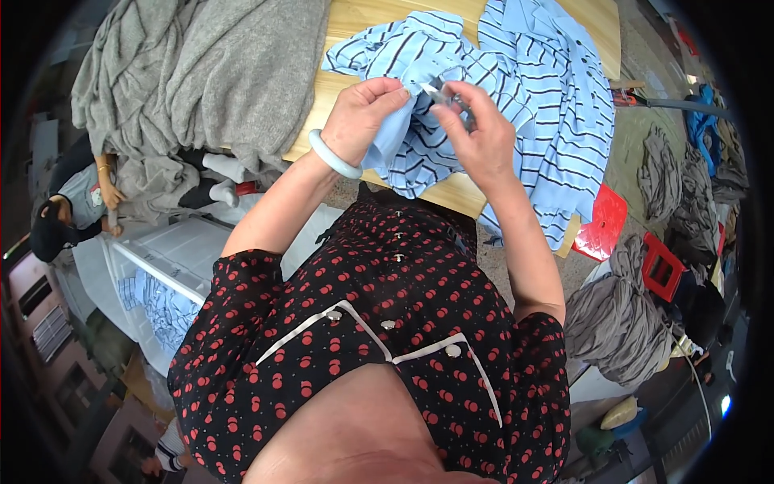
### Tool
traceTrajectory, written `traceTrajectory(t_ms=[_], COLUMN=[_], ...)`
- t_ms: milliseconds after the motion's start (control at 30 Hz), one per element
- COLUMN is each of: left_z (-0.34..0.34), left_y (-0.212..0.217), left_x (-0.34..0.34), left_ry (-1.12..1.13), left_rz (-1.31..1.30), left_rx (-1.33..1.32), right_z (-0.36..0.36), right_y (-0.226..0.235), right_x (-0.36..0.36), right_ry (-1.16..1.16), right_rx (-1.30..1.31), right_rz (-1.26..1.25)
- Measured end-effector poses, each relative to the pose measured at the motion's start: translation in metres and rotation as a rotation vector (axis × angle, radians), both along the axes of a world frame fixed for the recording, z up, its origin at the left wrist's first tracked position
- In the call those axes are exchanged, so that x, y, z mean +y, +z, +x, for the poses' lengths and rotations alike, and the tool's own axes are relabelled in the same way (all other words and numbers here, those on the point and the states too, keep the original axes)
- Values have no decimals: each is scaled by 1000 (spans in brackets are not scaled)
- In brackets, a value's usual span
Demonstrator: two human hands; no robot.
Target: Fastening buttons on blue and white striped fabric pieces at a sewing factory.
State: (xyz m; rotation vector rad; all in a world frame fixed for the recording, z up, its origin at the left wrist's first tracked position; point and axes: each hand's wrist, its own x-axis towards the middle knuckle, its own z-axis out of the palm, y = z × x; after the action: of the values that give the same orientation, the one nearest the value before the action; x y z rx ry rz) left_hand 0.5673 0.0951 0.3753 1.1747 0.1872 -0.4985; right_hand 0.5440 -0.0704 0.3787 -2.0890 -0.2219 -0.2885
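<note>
A light blue garment (556,105) with dark and white stripes lies bunched on a wooden table. My left hand (360,117), with a pale bangle (334,155) at its wrist, pinches a plain blue edge of the cloth between thumb and fingertips. Close beside it, my right hand (482,133) is closed around small thread snips (436,90), partly hidden by the fingers. Their pale tip points left at the pinched cloth, nearly touching my left fingertips. Whether the blades meet any thread is too small to tell.
A heap of grey knit fabric (201,73) covers the table's left part. The wooden tabletop (355,28) shows between the piles. At left, a person (76,198) is near a white bin (153,250) holding striped cloth. Right are a red stool (603,223) and grey cloth bundles (617,323).
</note>
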Motion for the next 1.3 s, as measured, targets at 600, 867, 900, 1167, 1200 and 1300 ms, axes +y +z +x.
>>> traceTrajectory(t_ms=[600, 867, 900, 1167, 1200, 1300], left_z=[-1, -1, -1, 0, 2, 7], left_y=[-3, -3, -2, -8, -8, -9], left_x=[-6, -7, -7, -7, -6, -5], left_ry=[-38, -47, -48, -64, -64, -35], left_rz=[-116, -143, -143, -114, -115, -101], left_rx=[-3, 58, 58, 45, 44, 78], right_z=[-3, -2, -2, -5, -5, -7], right_y=[-14, -19, -20, -19, -20, -17], right_x=[13, 12, 12, 16, 15, 11], right_ry=[-55, -107, -125, -117, -122, -110], right_rx=[-28, -51, -74, 34, 112, 196], right_rz=[86, 72, 61, 144, 234, 363])
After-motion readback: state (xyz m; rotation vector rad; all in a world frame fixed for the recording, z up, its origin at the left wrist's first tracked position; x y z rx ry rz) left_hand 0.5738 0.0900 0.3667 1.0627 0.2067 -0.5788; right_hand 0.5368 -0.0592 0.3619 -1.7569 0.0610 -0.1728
